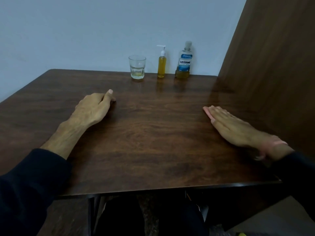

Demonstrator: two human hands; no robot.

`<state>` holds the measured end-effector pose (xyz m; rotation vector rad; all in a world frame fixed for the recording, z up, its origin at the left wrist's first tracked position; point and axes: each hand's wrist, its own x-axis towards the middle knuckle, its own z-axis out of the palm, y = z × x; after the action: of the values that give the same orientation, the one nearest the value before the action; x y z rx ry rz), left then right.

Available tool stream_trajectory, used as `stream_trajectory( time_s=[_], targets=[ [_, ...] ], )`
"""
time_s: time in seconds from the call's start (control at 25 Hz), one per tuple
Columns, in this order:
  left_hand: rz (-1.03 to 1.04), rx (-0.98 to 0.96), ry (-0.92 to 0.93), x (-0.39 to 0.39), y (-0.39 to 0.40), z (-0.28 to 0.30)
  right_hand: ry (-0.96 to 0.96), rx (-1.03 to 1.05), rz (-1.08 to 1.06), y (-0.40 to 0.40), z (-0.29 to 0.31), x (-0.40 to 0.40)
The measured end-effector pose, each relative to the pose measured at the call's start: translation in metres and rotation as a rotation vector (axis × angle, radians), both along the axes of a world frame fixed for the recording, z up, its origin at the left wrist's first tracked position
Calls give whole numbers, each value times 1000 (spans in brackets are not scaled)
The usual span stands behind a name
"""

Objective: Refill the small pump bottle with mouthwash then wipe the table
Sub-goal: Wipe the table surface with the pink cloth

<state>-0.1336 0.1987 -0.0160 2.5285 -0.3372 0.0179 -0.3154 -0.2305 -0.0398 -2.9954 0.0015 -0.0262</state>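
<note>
A small pump bottle (pixel 161 65) with a white pump and yellow liquid stands upright at the back of the dark wooden table (pixel 153 133). Right of it stands a mouthwash bottle (pixel 185 61) with a blue label, its cap on and a little yellow liquid at the bottom. My left hand (pixel 95 108) rests on the table at the left, fingers curled under, holding nothing. My right hand (pixel 233 126) lies flat on the table at the right, fingers together and stretched out, empty. Both hands are well in front of the bottles.
A clear glass tumbler (pixel 137 68) with a trace of yellowish liquid stands left of the pump bottle. A pale wall runs behind the table and a brown wooden panel (pixel 272 65) stands along its right side. The table's front edge is near my lap.
</note>
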Motion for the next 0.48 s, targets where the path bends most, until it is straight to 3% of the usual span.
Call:
stream_trajectory(
  time_s=[0.12, 0.48],
  targets=[
    [3, 39, -37, 5, -2, -3, 170, -16, -211, -6, 5, 60],
    [5, 54, -60, 19, -4, -8, 152, 11, -265, 38, 10, 180]
  ],
)
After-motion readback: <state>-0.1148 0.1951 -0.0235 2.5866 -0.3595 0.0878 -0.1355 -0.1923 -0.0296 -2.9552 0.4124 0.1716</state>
